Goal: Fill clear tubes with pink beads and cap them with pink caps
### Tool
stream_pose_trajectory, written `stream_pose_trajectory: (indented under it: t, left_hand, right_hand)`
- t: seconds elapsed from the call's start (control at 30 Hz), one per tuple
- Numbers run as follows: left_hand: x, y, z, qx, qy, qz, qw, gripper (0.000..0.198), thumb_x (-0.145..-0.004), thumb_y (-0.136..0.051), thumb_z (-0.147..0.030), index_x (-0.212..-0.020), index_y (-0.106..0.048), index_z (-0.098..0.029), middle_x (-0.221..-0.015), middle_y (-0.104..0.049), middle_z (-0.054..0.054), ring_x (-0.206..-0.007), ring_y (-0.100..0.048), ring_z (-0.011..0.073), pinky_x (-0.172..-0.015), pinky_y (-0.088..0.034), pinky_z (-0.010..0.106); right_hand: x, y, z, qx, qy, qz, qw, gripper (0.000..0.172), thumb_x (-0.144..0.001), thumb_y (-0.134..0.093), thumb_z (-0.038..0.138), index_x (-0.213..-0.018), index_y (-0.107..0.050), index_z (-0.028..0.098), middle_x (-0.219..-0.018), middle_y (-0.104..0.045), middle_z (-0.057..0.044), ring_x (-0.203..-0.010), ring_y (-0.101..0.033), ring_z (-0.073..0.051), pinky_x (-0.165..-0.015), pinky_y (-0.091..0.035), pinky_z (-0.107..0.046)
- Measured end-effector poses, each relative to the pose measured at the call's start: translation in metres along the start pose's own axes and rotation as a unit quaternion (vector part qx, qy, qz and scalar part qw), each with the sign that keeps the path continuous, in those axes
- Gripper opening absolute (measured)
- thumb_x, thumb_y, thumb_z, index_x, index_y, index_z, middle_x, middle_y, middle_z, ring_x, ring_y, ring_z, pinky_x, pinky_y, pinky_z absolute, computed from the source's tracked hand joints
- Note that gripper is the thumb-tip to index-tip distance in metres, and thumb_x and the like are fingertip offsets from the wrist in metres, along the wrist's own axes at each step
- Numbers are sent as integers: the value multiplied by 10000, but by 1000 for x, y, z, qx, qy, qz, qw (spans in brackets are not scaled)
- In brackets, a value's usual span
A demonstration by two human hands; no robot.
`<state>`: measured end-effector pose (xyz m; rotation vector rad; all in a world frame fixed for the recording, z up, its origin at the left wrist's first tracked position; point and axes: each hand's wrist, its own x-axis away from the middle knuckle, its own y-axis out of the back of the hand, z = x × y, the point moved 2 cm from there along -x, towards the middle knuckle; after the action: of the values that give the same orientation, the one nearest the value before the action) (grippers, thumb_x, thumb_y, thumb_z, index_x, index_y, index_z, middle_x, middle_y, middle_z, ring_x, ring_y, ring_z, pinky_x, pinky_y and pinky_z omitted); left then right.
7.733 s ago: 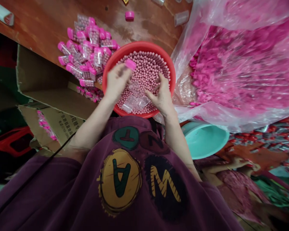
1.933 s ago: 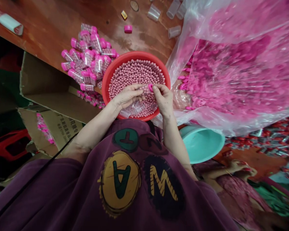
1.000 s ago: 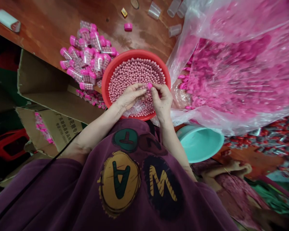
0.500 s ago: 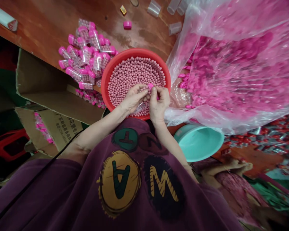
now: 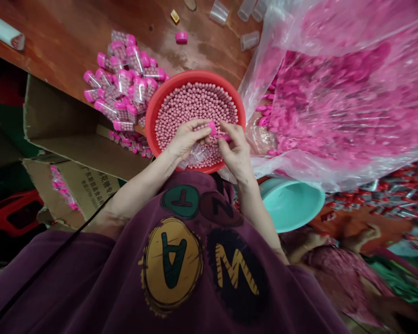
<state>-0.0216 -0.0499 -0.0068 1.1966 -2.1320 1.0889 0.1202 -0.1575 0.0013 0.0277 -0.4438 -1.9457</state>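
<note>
A red basin (image 5: 160, 99) full of small pink balls (image 5: 191, 104) sits at the table edge before me. Over its near side my left hand (image 5: 186, 139) grips a small clear tube capped in pink (image 5: 212, 128). My right hand (image 5: 235, 148) meets it, fingers pinched on the pink cap end. Several empty clear tubes (image 5: 197, 155) lie on the balls under my hands.
A heap of filled pink-capped tubes (image 5: 125, 88) lies left of the basin, above an open cardboard box (image 5: 76, 139). A big clear bag of pink caps (image 5: 334, 88) fills the right. A teal bowl (image 5: 292, 204) sits lower right. Loose tubes (image 5: 249, 41) and a cap (image 5: 181, 37) lie farther back.
Both hands have stayed together over the basin's near side, working the pink cap on the tube; the right hand shifted slightly right and lower.
</note>
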Motion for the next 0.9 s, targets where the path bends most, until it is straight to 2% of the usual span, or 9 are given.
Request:
stream_pose_trajectory:
  t: [0.07,0.17,0.27,0.33,0.4,0.5,0.73,0.8,0.9]
  left_hand:
    - [0,2,-1,-25,-13,1,1000,226,-868,-936,-190,-1069,-834,-175,-913,-801,9,-751,-709,105,-783,-580,253]
    - [-1,4,0,-31,-41,-22,998,208,-829,-943,-165,-1014,-848,-175,-976,-836,20,-842,-747,123,-834,-599,252]
    - [0,2,7,-24,-33,-59,997,198,-832,-940,-168,-1005,-844,-184,-966,-836,11,-903,-765,127,-877,-614,248]
    - [1,-1,12,-13,-20,-68,997,192,-854,-944,-194,-1011,-834,-186,-961,-835,10,-940,-776,131,-910,-626,258]
    - [1,-5,15,1,-19,-70,997,190,-868,-955,-212,-1003,-825,-183,-977,-842,13,-980,-785,138,-944,-636,272]
    - [0,-6,17,10,-25,-73,997,180,-879,-958,-203,-991,-821,-170,-949,-840,13,-933,-782,131,-928,-643,264]
    - [-10,5,24,-41,-13,-35,998,148,-949,-862,-132,-1092,-827,-149,-864,-806,-2,-707,-702,94,-727,-601,217]
    - [-14,8,29,-71,-26,-50,996,119,-973,-817,-114,-1087,-827,-147,-863,-802,-2,-710,-698,97,-751,-604,227]
    - [-20,11,34,-114,-82,-78,987,159,-961,-803,-83,-1104,-822,-149,-1014,-850,32,-909,-778,133,-941,-635,272]
  right_hand:
    - [-2,-1,-6,-61,-41,-36,997,408,-1047,-706,545,-1417,-722,376,-1255,-737,-57,-1077,-712,-244,-1019,-676,-490]
    - [-2,-10,-7,-46,-56,-4,997,380,-1062,-694,557,-1372,-718,340,-1151,-743,-51,-975,-704,-234,-976,-676,-470]
    - [1,-20,0,91,-6,36,995,502,-986,-797,462,-1435,-687,267,-1277,-726,-110,-1159,-707,-309,-1114,-630,-567]
    - [1,-26,0,184,15,32,982,673,-888,-894,404,-1480,-645,208,-1371,-693,-168,-1307,-664,-387,-1199,-569,-650]
    - [0,-32,-5,241,17,18,970,751,-839,-928,377,-1491,-614,173,-1395,-674,-201,-1351,-634,-428,-1221,-537,-695]
    - [-4,-38,-16,265,26,13,964,762,-829,-920,400,-1477,-595,164,-1351,-683,-201,-1314,-640,-426,-1202,-546,-694]
    - [-1,-43,-25,290,39,35,956,723,-882,-829,376,-1508,-546,150,-1368,-697,-202,-1316,-661,-414,-1171,-572,-666]
    - [0,-47,-25,300,26,45,953,732,-899,-811,359,-1536,-527,140,-1398,-689,-219,-1332,-657,-419,-1164,-575,-664]
    - [-1,-54,-24,321,12,59,945,801,-920,-785,344,-1608,-467,84,-1480,-647,-268,-1392,-628,-438,-1152,-573,-653]
